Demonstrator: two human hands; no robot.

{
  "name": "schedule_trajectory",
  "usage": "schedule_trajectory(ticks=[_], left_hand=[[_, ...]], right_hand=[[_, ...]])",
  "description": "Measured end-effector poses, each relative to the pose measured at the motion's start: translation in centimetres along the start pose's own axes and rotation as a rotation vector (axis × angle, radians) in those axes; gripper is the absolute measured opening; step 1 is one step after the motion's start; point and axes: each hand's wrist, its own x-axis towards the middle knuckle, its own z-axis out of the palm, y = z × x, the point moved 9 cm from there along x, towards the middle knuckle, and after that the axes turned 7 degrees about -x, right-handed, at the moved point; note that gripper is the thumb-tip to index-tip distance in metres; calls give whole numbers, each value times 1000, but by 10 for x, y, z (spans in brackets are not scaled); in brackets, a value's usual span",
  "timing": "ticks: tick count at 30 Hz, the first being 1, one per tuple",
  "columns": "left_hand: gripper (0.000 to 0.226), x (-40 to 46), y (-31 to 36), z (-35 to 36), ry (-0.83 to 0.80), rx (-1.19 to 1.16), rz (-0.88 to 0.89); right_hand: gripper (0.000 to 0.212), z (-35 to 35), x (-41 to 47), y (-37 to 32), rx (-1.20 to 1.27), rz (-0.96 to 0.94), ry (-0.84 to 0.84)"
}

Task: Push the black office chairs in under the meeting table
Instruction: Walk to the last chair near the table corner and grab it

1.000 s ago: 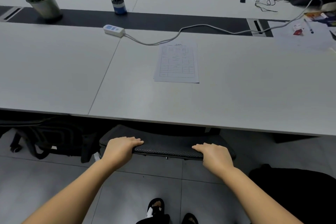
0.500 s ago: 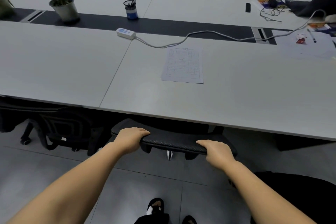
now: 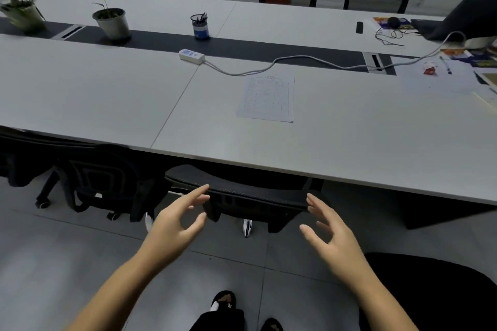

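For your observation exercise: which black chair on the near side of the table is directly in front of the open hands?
The chair tucked under the table edge between both hands; the other near chair sits further left.

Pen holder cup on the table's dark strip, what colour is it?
Black mesh pen holder cup with a blue band around its base, seen in the head view.

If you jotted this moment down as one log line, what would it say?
step: chair tucked | black mesh office chair: under grey meeting table | left hand: open, off chair | right hand: open, off chair

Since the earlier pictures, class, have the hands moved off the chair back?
Yes. The left hand and right hand have come off the chair back, open, drawn back from the table edge.
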Motion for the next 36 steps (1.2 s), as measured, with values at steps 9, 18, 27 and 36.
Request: schedule_trajectory(ticks=[9,18,27,36], left_hand=[[50,-116,24,24,181,-189,-66],[49,-139,25,32,15,-206,43],[48,-182,31,52,-385,-223,186],[48,-282,65,99,-753,-198,308]], right_hand=[[55,20,-83,-7,204,25,10],[60,19,-154,0,237,119,234],[58,40,-319,5,293,382,690],[53,73,-493,-7,253,570,1043]])
